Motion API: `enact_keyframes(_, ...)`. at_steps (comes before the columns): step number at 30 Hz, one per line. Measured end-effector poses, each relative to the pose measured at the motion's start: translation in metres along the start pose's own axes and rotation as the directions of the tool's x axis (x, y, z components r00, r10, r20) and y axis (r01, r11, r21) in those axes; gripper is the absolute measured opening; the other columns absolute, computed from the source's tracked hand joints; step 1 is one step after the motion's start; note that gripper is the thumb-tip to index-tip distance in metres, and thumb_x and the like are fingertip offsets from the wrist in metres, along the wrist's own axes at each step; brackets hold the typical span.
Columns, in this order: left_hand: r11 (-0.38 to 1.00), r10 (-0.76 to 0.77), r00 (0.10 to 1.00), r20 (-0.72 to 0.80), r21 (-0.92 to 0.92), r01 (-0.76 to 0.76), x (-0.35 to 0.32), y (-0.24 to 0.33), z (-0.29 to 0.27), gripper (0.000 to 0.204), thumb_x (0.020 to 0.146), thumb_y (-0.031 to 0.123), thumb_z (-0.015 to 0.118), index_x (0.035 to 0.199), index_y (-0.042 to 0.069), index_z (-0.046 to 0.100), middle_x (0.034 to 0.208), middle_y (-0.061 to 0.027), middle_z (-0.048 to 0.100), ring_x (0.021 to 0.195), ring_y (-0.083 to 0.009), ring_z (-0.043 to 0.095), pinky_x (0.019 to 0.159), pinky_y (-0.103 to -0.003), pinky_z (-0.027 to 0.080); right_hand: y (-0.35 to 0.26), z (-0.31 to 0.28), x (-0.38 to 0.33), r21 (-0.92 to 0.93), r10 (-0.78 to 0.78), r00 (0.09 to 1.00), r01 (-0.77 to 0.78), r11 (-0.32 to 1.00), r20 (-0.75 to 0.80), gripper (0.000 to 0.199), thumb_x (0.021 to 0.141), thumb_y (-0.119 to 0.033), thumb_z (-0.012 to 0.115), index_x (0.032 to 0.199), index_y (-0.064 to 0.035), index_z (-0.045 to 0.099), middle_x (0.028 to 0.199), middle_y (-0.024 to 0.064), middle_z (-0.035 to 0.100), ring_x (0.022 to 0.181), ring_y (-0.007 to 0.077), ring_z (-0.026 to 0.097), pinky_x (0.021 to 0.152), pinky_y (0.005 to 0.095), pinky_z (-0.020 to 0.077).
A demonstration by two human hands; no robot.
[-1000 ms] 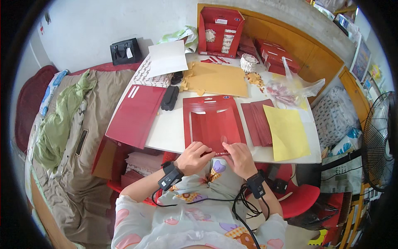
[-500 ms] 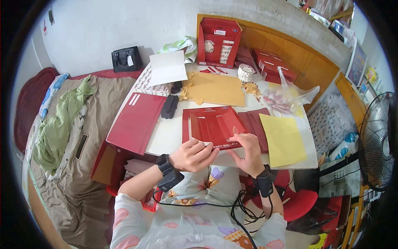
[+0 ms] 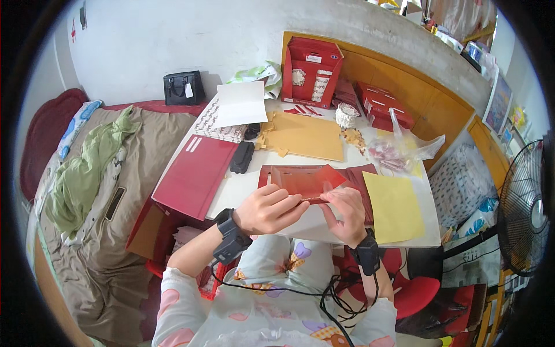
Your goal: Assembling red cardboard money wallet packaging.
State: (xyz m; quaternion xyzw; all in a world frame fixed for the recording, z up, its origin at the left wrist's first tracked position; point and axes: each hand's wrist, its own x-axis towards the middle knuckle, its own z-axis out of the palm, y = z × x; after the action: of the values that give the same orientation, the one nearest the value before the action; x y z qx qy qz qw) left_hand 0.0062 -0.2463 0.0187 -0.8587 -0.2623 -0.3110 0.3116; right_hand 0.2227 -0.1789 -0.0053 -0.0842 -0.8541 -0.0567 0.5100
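My left hand (image 3: pixel 272 209) is closed, its fingertips pinching the near edge of a red folded cardboard box (image 3: pixel 298 180) with an inner recess. My right hand (image 3: pixel 345 215) pinches the same box at its near right edge, thumb below and fingers above. The box is tilted, its near edge raised off the white table, and the fingers cover part of that edge. Right of it lie dark red card pieces (image 3: pixel 365 180) and a yellow sheet (image 3: pixel 396 207). Both wrists wear black straps with cables.
Large red card sheets (image 3: pixel 193 173) and a black pouch (image 3: pixel 241 157) lie left. Behind are a tan board (image 3: pixel 303 136), a white tape roll (image 3: pixel 347 115), an upright red display box (image 3: pixel 312 75) and a plastic bag (image 3: pixel 399 147). A fan (image 3: pixel 523 202) stands right, a bed (image 3: pixel 115 231) left.
The red box has tipped, its near edge lifted so that its inside looks foreshortened. Both hands keep hold of its near edge. The whole view has shifted slightly.
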Motion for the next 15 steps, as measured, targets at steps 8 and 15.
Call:
enact_keyframes(8, 0.995, -0.103, 0.993, -0.056, -0.004, 0.103, 0.004, 0.001, 0.006, 0.034, 0.059, 0.005, 0.064, 0.093, 0.001, 0.066, 0.091, -0.0078, 0.065, 0.063, -0.0152, 0.058, 0.056, -0.027, 0.046, -0.039, -0.008, -0.008, 0.57, 0.557, 0.83, -0.472, 0.672, 0.03, 0.021, 0.071, 0.001, 0.073, 0.086, -0.0061, 0.061, 0.089, 0.0057, 0.049, 0.08, 0.017, 0.048, 0.077, 0.0269, 0.0395)
enact_keyframes(15, 0.99, -0.139, 0.985, -0.098, -0.021, 0.138, 0.009, 0.005, 0.007, 0.025, 0.062, 0.003, 0.066, 0.087, 0.001, 0.064, 0.087, -0.0075, 0.065, 0.062, -0.0155, 0.059, 0.056, -0.028, 0.047, -0.035, 0.006, -0.007, 0.793, 0.736, 0.564, -0.607, 0.061, 0.375, 0.007, 0.084, -0.003, 0.065, 0.088, -0.0044, 0.061, 0.096, 0.0024, 0.062, 0.085, 0.0066, 0.054, 0.077, 0.0215, 0.0408)
